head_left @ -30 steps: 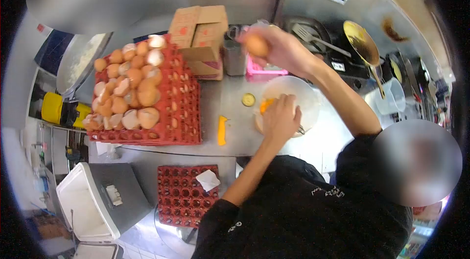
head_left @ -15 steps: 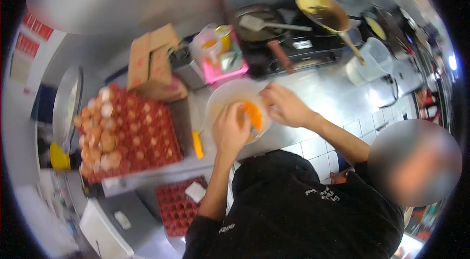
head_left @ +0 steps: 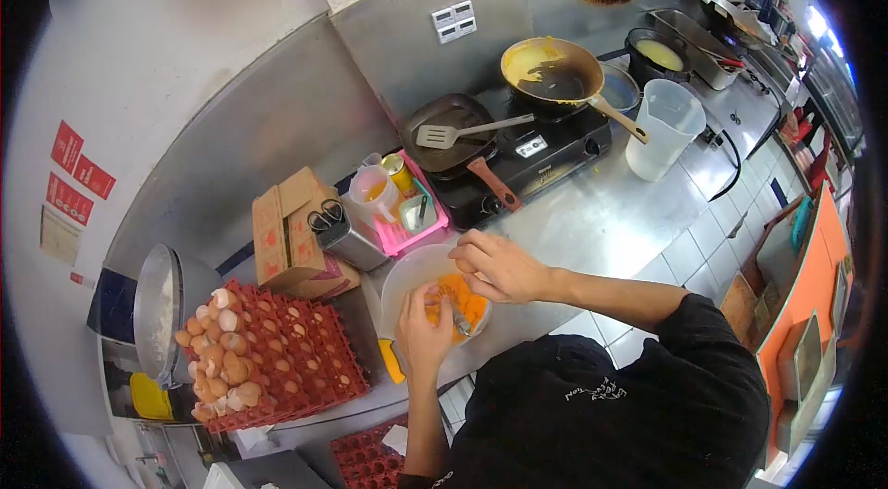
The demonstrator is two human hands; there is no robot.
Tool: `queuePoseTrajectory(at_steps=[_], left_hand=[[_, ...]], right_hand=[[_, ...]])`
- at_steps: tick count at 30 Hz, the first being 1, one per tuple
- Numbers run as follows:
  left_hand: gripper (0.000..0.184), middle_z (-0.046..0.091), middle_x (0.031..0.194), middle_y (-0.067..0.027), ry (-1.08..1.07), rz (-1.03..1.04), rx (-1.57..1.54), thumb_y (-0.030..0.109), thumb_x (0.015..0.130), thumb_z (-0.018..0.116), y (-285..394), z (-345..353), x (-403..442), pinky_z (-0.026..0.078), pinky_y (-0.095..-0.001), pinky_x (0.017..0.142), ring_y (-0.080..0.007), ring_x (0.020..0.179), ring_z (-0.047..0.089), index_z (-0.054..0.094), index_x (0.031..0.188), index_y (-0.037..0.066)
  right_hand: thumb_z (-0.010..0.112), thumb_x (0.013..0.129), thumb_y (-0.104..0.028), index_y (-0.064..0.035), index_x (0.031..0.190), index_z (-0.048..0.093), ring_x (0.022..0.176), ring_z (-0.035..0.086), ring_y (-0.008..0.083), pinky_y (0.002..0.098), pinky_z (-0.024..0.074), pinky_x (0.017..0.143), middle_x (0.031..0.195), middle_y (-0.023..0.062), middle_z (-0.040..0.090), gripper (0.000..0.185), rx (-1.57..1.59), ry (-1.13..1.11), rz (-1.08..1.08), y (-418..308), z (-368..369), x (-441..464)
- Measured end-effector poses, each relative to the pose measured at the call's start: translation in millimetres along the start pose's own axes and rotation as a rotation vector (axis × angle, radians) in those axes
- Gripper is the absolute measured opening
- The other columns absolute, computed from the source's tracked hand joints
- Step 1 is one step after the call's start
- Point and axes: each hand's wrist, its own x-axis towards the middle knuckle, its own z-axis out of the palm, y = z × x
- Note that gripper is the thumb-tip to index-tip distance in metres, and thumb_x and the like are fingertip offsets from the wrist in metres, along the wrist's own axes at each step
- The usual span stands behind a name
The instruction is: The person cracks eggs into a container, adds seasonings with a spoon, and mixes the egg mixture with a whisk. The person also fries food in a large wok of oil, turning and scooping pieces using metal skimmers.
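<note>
A pale translucent bowl (head_left: 398, 278) stands at the counter's front edge, with orange egg yolk (head_left: 472, 304) in it. A grey metal utensil (head_left: 462, 324), possibly a whisk, shows in the yolk; its full shape is hidden. My left hand (head_left: 423, 327) is over the bowl's left side, fingers curled together; what they hold, if anything, I cannot make out. Above the right rim, my right hand (head_left: 504, 272) has its fingers bent and pressed together, their contents hidden. A yellow-orange handle (head_left: 391, 361) lies beside the bowl at the left.
Left of the bowl, stacked red egg trays (head_left: 324, 369) carry eggs and broken shells (head_left: 222, 355). Behind are a cardboard box (head_left: 287, 230), a pink basket (head_left: 407, 235) and a gas stove (head_left: 546, 151) with pans. A clear plastic jug (head_left: 664, 128) stands at the right.
The camera view has shifted, so the counter appears lower and more wall shows. My right hand's fingers have come down closer to my left hand over the bowl.
</note>
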Motion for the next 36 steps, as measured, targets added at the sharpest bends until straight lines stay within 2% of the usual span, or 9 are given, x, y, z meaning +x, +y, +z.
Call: queuePoseTrajectory(at_steps=[3, 7, 11, 13, 15, 22, 24, 34, 36], left_hand=[[0.028, 0.074, 0.111, -0.0122, -0.019, -0.002, 0.027, 0.009, 0.093, 0.074, -1, 2, -3, 0.056, -0.0403, 0.083, -0.0267, 0.093, 0.073, 0.069, 0.12, 0.004], [0.034, 0.073, 0.115, -0.0134, -0.004, 0.006, 0.02, 0.008, 0.093, 0.076, 1, 1, -2, 0.057, -0.0391, 0.083, -0.0262, 0.094, 0.073, 0.069, 0.125, 0.003], [0.045, 0.068, 0.13, -0.0157, 0.051, 0.19, -0.131, -0.001, 0.091, 0.076, 6, -2, 2, 0.061, -0.0376, 0.09, -0.0264, 0.104, 0.075, 0.068, 0.135, 0.001], [0.046, 0.066, 0.133, -0.0159, 0.029, 0.152, -0.158, -0.004, 0.091, 0.076, 1, -5, 2, 0.062, -0.0367, 0.093, -0.026, 0.107, 0.074, 0.068, 0.136, 0.0], [0.047, 0.064, 0.137, -0.0161, 0.006, 0.112, -0.188, -0.006, 0.091, 0.075, 1, -7, 0, 0.063, -0.0359, 0.095, -0.0257, 0.11, 0.074, 0.068, 0.137, -0.001], [0.04, 0.067, 0.132, -0.0153, 0.046, -0.061, -0.322, 0.001, 0.095, 0.076, 9, -10, 4, 0.065, -0.036, 0.091, -0.0249, 0.108, 0.074, 0.07, 0.134, -0.001], [0.04, 0.067, 0.131, -0.0155, 0.066, -0.053, -0.341, 0.001, 0.094, 0.077, 12, -13, 7, 0.066, -0.036, 0.09, -0.0252, 0.106, 0.075, 0.07, 0.133, -0.001], [0.044, 0.069, 0.127, -0.0146, 0.066, -0.109, -0.375, -0.002, 0.088, 0.078, 10, -4, 3, 0.067, -0.0359, 0.09, -0.0242, 0.105, 0.076, 0.072, 0.132, -0.002], [0.043, 0.071, 0.124, -0.0158, 0.087, -0.112, -0.387, -0.001, 0.086, 0.078, 10, -1, 1, 0.067, -0.037, 0.09, -0.0268, 0.105, 0.077, 0.073, 0.129, -0.003]], right_hand=[[0.068, 0.092, -0.014, -0.0008, 0.125, 0.057, 0.101, 0.064, 0.039, 0.0488, 0.0536, 0.09, 0.116, 0.0177, 0.059, 0.037, 0.004, -0.16, 0.097, 9, 10, -7], [0.068, 0.094, -0.014, -0.0004, 0.126, 0.057, 0.101, 0.064, 0.0408, 0.0489, 0.0527, 0.092, 0.115, 0.0188, 0.058, 0.036, -0.014, -0.094, 0.023, -1, 5, 0], [0.071, 0.098, -0.026, 0.0012, 0.124, 0.055, 0.099, 0.064, 0.0419, 0.049, 0.0531, 0.088, 0.115, 0.02, 0.061, 0.041, 0.225, -0.053, 0.057, -6, 26, 10], [0.071, 0.099, -0.028, 0.0026, 0.124, 0.055, 0.099, 0.066, 0.0413, 0.0481, 0.0537, 0.088, 0.114, 0.0211, 0.063, 0.043, 0.379, -0.03, 0.061, -9, 30, 17], [0.072, 0.103, -0.031, 0.0016, 0.125, 0.058, 0.105, 0.069, 0.0257, 0.039, 0.0542, 0.091, 0.116, 0.0182, 0.07, 0.042, 0.591, -0.248, 0.485, -10, 27, 23], [0.065, 0.106, -0.023, 0.0012, 0.132, 0.065, 0.107, 0.068, 0.0223, 0.0354, 0.0544, 0.096, 0.117, 0.0176, 0.072, 0.035, 0.699, -0.513, 0.27, 18, 38, 25], [0.063, 0.102, -0.021, 0.0018, 0.128, 0.065, 0.102, 0.071, 0.0326, 0.0411, 0.0552, 0.094, 0.111, 0.0224, 0.073, 0.035, 0.795, -0.474, 0.26, 17, 29, 30], [0.056, 0.102, -0.012, 0.0034, 0.141, 0.058, 0.113, 0.07, 0.0324, 0.0392, 0.0536, 0.103, 0.122, 0.0229, 0.071, 0.042, 0.669, -0.611, 0.165, 19, 19, 42], [0.056, 0.096, -0.008, 0.0043, 0.143, 0.056, 0.118, 0.067, 0.0404, 0.0425, 0.0523, 0.106, 0.126, 0.0261, 0.068, 0.049, 0.541, -0.572, 0.107, 14, 19, 45]])
